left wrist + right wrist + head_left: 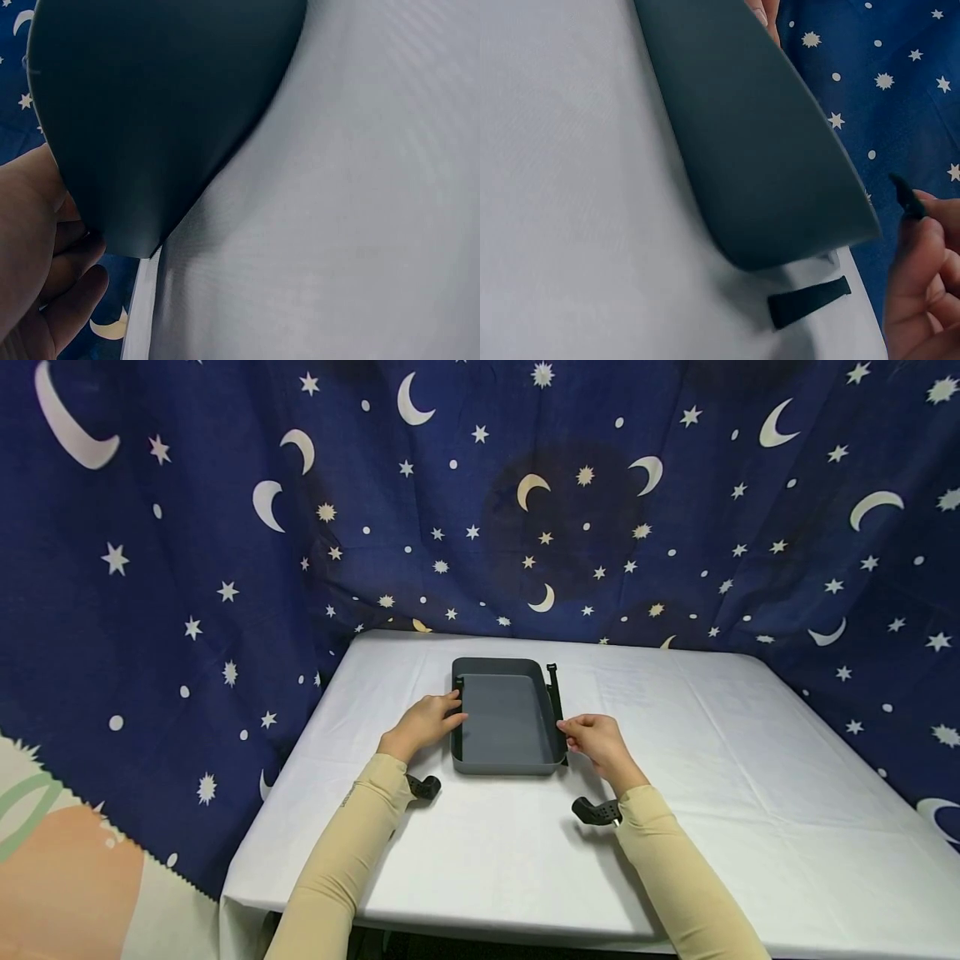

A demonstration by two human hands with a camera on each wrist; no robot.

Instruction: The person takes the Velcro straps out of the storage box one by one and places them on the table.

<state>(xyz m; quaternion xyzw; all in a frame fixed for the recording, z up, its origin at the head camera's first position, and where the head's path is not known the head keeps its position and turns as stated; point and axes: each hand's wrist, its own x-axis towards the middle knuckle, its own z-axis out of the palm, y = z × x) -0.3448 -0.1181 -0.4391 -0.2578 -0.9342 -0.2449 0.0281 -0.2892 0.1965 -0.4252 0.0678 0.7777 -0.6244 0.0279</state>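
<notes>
A grey rectangular tray point(506, 768) with rounded corners and raised walls lies on the white table. My left hand point(426, 720) holds its left wall, fingertips over the rim; in the left wrist view, several fingers of the left hand point(52, 277) are curled beside the outer wall. My right hand point(598, 743) is just right of the tray and pinches a black strap point(556, 697) between thumb and fingers. In the right wrist view, the strap's tip point(906, 196) pokes out of the pinch. A black strap piece point(810, 301) also shows beside the tray's corner.
A small black end point(460, 683) shows at the tray's left wall near my left fingers. White cloth covers the table point(480, 852). A dark blue curtain point(480, 510) with moons and stars hangs behind. Black wrist devices point(596, 812) sit below both hands.
</notes>
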